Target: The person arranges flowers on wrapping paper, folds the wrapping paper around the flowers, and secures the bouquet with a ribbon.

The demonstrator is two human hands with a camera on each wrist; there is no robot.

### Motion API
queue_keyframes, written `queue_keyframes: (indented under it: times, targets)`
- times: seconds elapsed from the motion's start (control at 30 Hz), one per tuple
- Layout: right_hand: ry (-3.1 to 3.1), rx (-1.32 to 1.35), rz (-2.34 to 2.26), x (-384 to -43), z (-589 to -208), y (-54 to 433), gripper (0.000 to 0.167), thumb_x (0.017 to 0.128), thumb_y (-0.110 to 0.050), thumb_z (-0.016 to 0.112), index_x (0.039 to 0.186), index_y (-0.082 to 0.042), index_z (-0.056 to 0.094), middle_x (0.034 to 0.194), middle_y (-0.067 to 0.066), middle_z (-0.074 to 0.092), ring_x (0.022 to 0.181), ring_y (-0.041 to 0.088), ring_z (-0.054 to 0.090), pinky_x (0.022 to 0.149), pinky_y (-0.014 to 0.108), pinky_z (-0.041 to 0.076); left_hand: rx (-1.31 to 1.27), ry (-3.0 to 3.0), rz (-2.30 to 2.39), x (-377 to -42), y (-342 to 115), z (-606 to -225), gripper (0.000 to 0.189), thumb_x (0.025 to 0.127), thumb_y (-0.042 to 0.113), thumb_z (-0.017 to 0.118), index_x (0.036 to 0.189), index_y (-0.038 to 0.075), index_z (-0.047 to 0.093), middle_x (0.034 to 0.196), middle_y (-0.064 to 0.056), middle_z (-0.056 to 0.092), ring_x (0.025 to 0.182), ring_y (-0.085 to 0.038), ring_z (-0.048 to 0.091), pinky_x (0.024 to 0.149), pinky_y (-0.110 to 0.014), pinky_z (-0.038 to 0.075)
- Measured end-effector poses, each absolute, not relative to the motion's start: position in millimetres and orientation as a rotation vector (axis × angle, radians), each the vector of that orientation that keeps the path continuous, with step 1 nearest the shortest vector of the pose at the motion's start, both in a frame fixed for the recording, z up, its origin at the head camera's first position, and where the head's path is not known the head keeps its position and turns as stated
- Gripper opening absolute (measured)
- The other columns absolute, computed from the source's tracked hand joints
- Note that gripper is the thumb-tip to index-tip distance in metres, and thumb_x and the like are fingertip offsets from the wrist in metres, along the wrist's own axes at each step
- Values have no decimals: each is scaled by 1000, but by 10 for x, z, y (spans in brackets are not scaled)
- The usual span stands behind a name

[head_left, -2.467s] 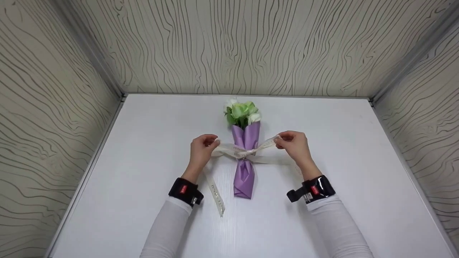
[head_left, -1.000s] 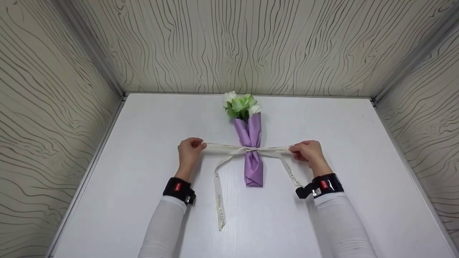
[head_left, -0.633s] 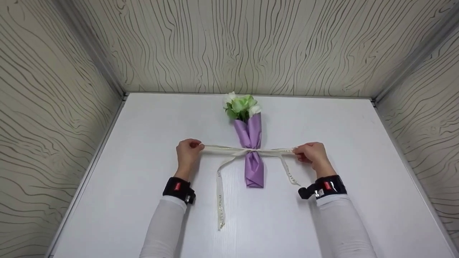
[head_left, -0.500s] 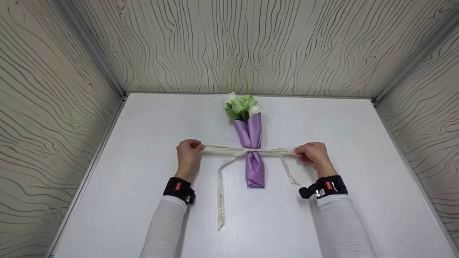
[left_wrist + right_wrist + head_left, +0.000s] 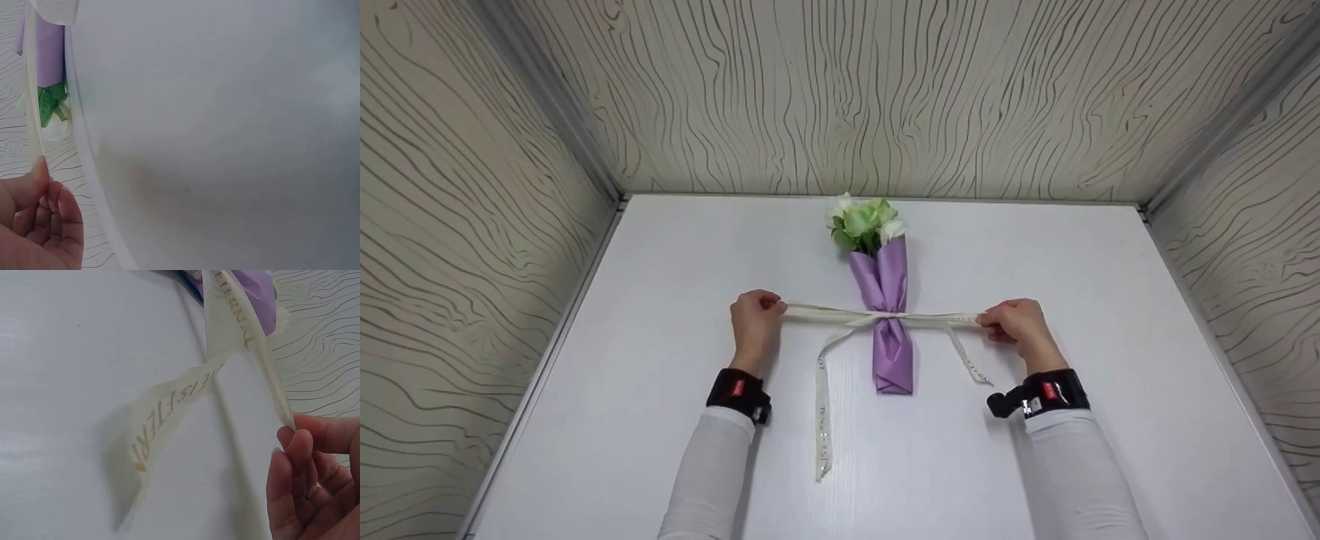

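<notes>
A bouquet (image 5: 891, 281) in purple wrapping, with white and green flowers (image 5: 861, 219) at its far end, lies on the white table. Cream ribbon (image 5: 829, 313) with gold lettering crosses its narrow waist, gathered there in a knot. To the left, my left hand (image 5: 755, 322) pinches one stretch of ribbon between thumb and fingers. My right hand (image 5: 1016, 326) pinches the opposite stretch, and both run nearly straight out from the knot. Two loose tails hang toward me; the right wrist view shows the lettered right tail (image 5: 174, 396). The left tail is the longer one.
The white table (image 5: 675, 240) extends around the bouquet and both arms. Wood-grain patterned panels (image 5: 840, 97) stand behind it and at both sides. Black straps (image 5: 739, 394) with small devices sit on both wrists.
Over the span, my hands have moved apart, pulling the ribbon loops straight and the knot small. The bouquet has shifted slightly right and away. In the last half second almost nothing has moved.
</notes>
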State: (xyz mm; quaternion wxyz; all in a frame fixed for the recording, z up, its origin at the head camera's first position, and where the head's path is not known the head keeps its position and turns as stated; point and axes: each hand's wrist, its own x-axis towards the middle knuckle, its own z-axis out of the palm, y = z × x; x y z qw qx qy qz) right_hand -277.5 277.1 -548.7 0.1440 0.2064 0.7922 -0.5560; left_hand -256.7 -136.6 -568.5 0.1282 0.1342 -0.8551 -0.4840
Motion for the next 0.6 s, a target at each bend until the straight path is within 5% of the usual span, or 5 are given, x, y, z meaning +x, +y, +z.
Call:
queue_keyframes:
  times: [0.6]
  targets:
    - [2265, 559, -1628, -2710, -5490, 2682, 26, 67, -8, 70, 87, 4, 58, 61, 2, 59, 51, 13, 56, 53, 28, 50, 376, -2453, -1411, -2606, -1410, -5651, 3, 74, 5, 67, 77, 4, 65, 70, -3, 59, 66, -16, 53, 59, -29, 42]
